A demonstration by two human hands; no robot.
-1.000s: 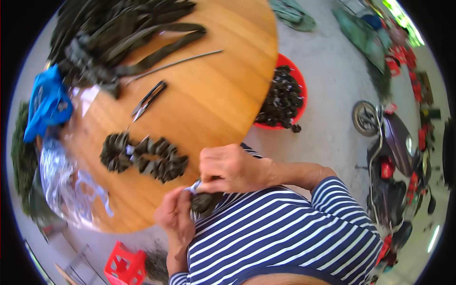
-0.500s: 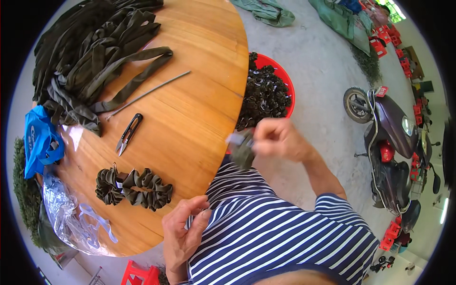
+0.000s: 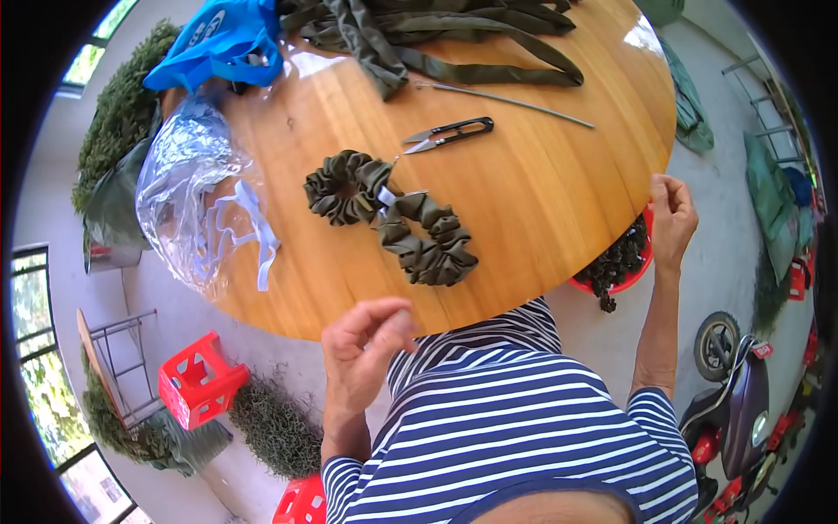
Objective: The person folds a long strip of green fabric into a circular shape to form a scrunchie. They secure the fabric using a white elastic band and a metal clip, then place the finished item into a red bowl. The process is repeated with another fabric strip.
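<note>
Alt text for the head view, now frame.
Two olive scrunchies lie on a wooden table, with snips, a thin metal rod and dark green fabric strips beyond. A person's left hand is by the near edge and the right hand by the right edge, no object visible in either.

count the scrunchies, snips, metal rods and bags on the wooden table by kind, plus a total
Gathered dark-olive fabric scrunchies: 2
Black-handled metal snips: 1
Long thin grey metal rod: 1
Bright blue bag: 1
Crinkled clear plastic bag: 1
Total: 6
</note>
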